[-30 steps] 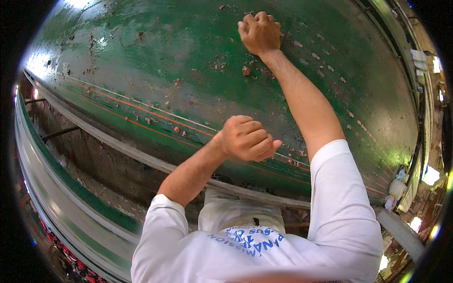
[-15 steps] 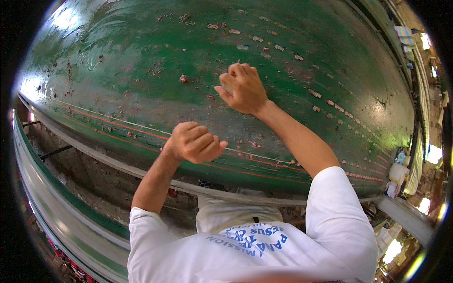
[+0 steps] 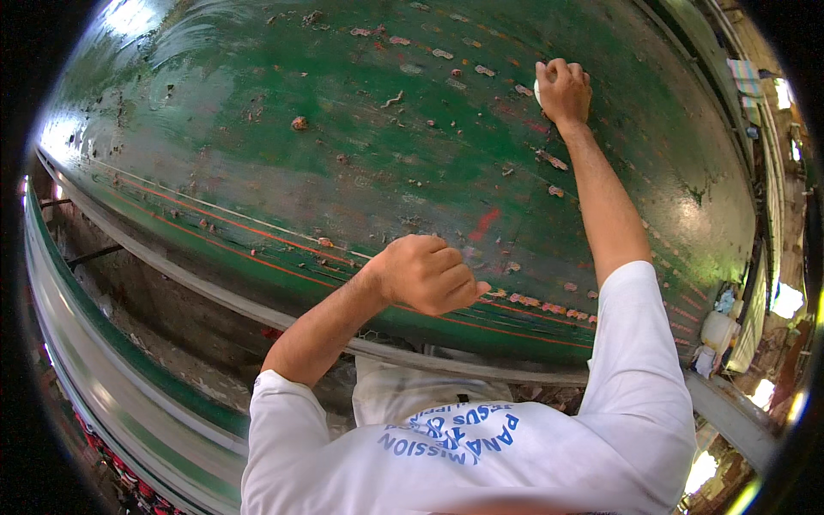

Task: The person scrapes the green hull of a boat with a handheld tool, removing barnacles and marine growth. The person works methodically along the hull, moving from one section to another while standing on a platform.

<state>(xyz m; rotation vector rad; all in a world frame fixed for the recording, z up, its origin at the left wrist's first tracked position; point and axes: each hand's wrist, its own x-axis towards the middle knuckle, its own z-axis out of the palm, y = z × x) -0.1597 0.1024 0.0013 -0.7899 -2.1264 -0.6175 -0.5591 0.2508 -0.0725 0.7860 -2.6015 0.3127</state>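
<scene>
Right hand (image 3: 564,88) closed over a small pale pad (image 3: 538,89), pressed to the green hull (image 3: 257,172) — now reaching higher, near its upper edge, than half a second ago. Left hand (image 3: 429,275) fisted, holding nothing visible, braced at the red stripes (image 3: 215,227) — the rubbing stroke has moved upward across flaking paint.

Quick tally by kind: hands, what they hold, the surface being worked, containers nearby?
Hands: 2 (left hand, right hand)
White pad under the right fingers: 1
Green painted hull: 1
White jug at right: 1
Total: 5
</scene>
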